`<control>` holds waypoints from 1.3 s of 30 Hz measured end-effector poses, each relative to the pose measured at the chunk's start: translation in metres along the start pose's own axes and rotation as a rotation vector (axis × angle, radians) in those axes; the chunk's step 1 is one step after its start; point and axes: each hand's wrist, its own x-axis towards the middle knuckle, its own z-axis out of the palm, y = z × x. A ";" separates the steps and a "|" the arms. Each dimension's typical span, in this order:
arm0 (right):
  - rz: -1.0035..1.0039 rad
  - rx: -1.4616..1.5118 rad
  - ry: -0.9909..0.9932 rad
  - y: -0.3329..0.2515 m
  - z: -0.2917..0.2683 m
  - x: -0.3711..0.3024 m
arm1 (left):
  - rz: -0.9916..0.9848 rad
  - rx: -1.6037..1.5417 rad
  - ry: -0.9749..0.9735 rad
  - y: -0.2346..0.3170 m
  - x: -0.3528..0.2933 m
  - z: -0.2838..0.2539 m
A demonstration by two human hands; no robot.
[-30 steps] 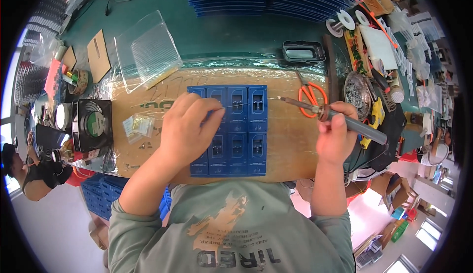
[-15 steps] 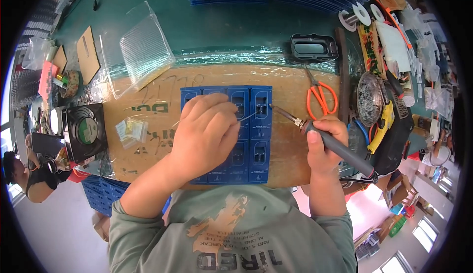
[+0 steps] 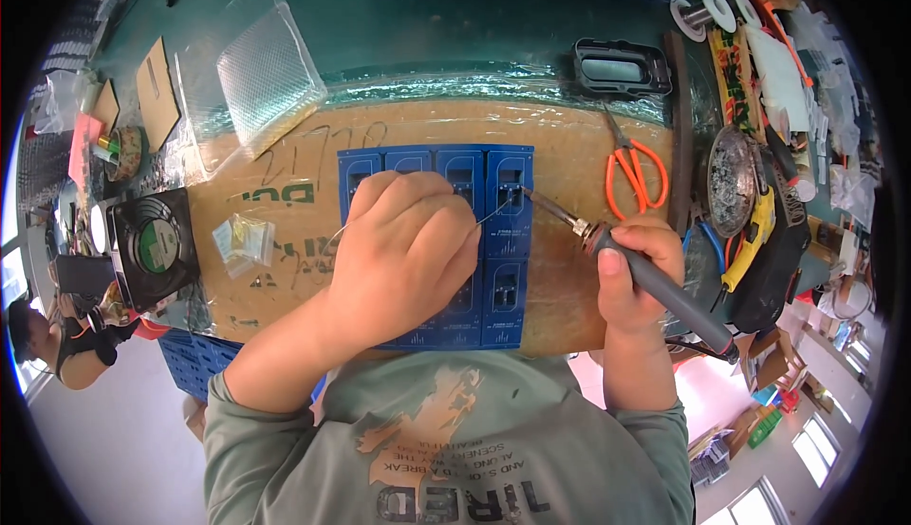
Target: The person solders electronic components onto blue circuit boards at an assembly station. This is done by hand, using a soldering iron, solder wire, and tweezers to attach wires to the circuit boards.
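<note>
A panel of blue circuit boards (image 3: 508,248) lies flat on brown cardboard in front of me. My left hand (image 3: 403,255) is closed over its middle, hiding several of the boards. Thin solder wire (image 3: 494,213) runs out of its pinched fingers toward the upper right board. In my right hand (image 3: 638,278), to the right of the panel, is a soldering iron (image 3: 669,297) with a dark grey handle. The iron slants up and left, its tip at the right edge of the upper right board's component. Whether tip and wire touch is too small to tell.
Orange-handled pliers (image 3: 636,174) lie right of the panel, below a black tray (image 3: 622,68). Farther right are a metal dish (image 3: 731,184), a yellow-handled tool (image 3: 752,242) and wire spools (image 3: 697,18). A black fan (image 3: 157,245), small bags (image 3: 245,243) and a clear plastic tray (image 3: 270,70) stand left.
My whole view has shifted slightly. The solder wire and the iron's tip stay by the upper right board, and both hands keep their grips.
</note>
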 end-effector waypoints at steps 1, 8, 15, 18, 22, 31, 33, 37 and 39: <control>0.002 0.001 -0.001 0.000 0.000 0.000 | -0.003 0.004 0.007 0.000 0.001 0.001; 0.000 0.013 -0.011 0.000 0.001 0.001 | -0.013 0.030 0.044 0.001 0.001 0.005; 0.013 -0.001 0.003 0.000 0.001 -0.001 | -0.013 0.036 0.059 0.001 0.001 0.007; 0.011 -0.002 -0.004 0.001 0.001 0.000 | -0.016 0.013 0.046 0.001 0.001 0.006; 0.011 0.001 0.000 0.001 0.002 0.000 | -0.016 0.017 0.045 0.001 0.001 0.006; -0.008 -0.024 -0.017 0.000 0.001 0.000 | -0.013 0.027 0.035 0.001 0.001 0.007; -0.005 -0.025 -0.017 0.000 0.002 -0.001 | -0.012 0.031 0.034 0.001 0.001 0.006; -0.009 -0.027 -0.019 0.000 0.002 0.000 | -0.007 0.037 0.033 0.000 0.000 0.007; -0.007 -0.024 -0.018 -0.001 0.002 0.000 | -0.007 0.037 0.033 0.000 0.000 0.007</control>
